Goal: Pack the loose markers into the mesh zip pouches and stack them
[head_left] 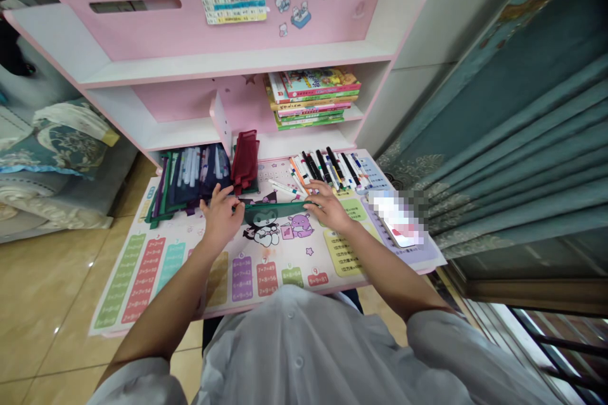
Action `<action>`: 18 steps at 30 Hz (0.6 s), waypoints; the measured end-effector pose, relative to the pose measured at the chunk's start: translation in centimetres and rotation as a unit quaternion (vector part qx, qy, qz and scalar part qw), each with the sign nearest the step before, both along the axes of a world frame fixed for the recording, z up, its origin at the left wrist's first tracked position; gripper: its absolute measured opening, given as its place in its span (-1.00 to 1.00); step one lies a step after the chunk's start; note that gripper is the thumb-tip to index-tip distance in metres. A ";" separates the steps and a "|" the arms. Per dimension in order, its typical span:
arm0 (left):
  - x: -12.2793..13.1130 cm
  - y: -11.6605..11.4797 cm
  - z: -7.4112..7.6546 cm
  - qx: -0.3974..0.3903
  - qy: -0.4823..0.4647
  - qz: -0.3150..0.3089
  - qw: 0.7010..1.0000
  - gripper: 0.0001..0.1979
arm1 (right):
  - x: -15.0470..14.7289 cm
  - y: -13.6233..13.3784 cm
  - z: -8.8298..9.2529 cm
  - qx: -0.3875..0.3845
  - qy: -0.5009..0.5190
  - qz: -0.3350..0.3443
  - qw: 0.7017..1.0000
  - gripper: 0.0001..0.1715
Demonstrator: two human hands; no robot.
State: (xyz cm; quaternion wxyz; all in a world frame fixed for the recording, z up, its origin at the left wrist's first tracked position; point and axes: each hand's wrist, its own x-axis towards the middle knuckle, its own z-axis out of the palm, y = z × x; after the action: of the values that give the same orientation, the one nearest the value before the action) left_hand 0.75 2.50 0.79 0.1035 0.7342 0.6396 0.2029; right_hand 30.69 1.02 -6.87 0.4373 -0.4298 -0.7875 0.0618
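A dark green see-through mesh pouch (275, 210) is stretched flat between my two hands, low over the middle of the desk. My left hand (222, 214) pinches its left end, and my right hand (327, 205) grips the right end. Just beyond my right hand lie a few white pens (285, 187) and a row of black and white markers (327, 168). A pile of dark red mesh pouches (245, 161) sits past my left hand. Left of it, more green and navy pouches (192, 174) lie heaped, with pens visible inside several.
The pink and white desk (280, 247) has a printed mat with times tables. A phone (396, 218), partly blurred, lies at the right edge. Books (313, 98) are stacked on the shelf (237, 66) behind. A teal curtain (498, 139) hangs to the right.
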 end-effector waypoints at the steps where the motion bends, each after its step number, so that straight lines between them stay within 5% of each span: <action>1: 0.0 0.0 0.0 0.000 0.001 0.001 1.000 -0.78 | 0.0 0.0 0.0 0.002 -0.001 0.000 1.000 -0.77; 18: -1.2 0.2 -0.3 -0.003 -0.001 0.023 1.000 -0.80 | 0.0 -0.1 0.0 0.004 -0.003 0.003 1.000 -0.78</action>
State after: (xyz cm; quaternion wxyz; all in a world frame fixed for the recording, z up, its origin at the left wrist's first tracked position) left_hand -0.45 2.73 0.51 0.1018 0.7189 0.6567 0.2037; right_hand 30.67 0.94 -6.88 0.4364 -0.4262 -0.7903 0.0582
